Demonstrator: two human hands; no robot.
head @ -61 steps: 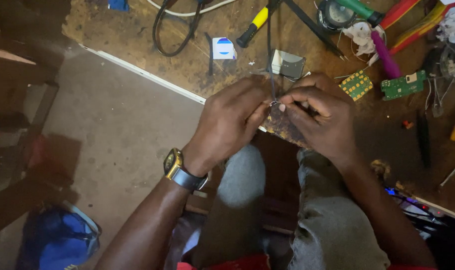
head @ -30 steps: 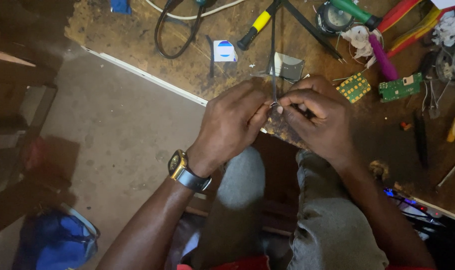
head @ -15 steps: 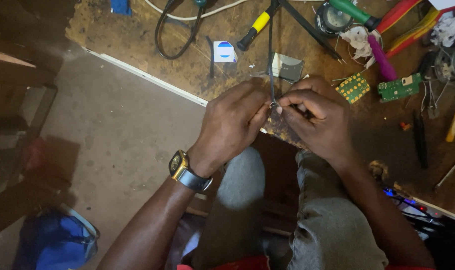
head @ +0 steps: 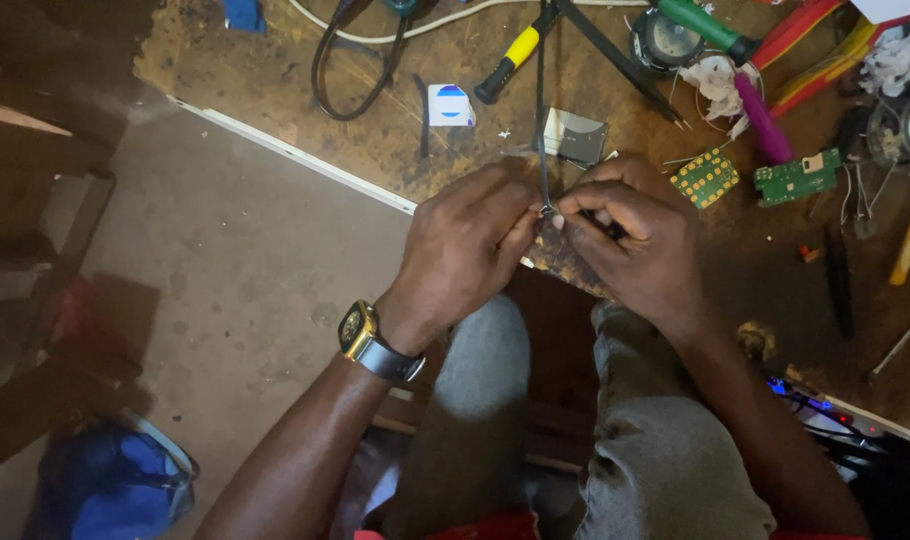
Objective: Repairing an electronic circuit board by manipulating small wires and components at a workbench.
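Both hands meet at the edge of the workbench (head: 275, 75), fingertips pressed together around one tiny metal part (head: 547, 211). The left hand (head: 470, 250) pinches it between thumb and forefinger from one side; the right hand (head: 635, 240) closes on it from the other, fingers curled tight, and what else it holds is too small to tell. The part sits right between the two sets of fingertips, and a thin dark wire (head: 542, 110) runs straight up from it across the bench. A watch (head: 365, 340) sits on the left wrist.

Just beyond the fingers lies a small grey square piece (head: 575, 135). Near the right hand, on its outer side, are a yellow-dotted keypad board (head: 705, 177) and a green circuit board (head: 797, 177). Farther out above the left hand lie a white and blue packet (head: 451, 104), a yellow-handled screwdriver (head: 510, 60) and a looped black cable (head: 350, 70).
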